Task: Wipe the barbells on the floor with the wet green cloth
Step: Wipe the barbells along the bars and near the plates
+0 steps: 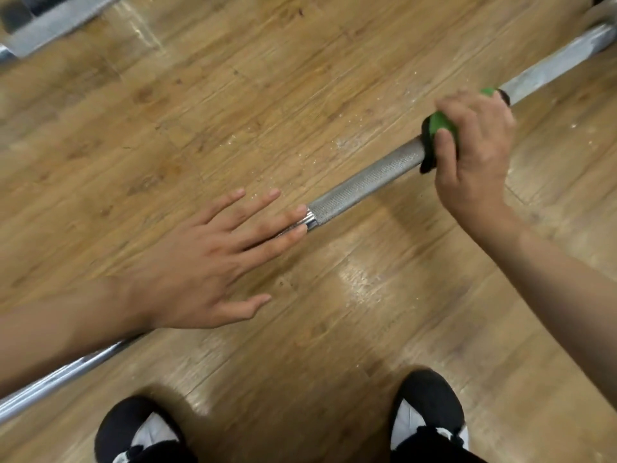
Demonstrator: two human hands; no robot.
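A steel barbell (364,180) lies on the wooden floor, running from lower left to upper right, with a knurled stretch in the middle. My right hand (474,152) grips the green cloth (440,127), which is wrapped round the bar at the upper end of the knurled part. My left hand (200,265) lies flat over the bar with its fingers straight and spread, the fingertips reaching a smooth ring at the knurling's lower end. Most of the cloth is hidden under my right hand.
A second barbell (53,26) lies on the floor at the top left. My two feet in black and white shoes, left (140,432) and right (430,419), stand at the bottom edge, close to the bar. White specks dot the floor (300,78) near the bar.
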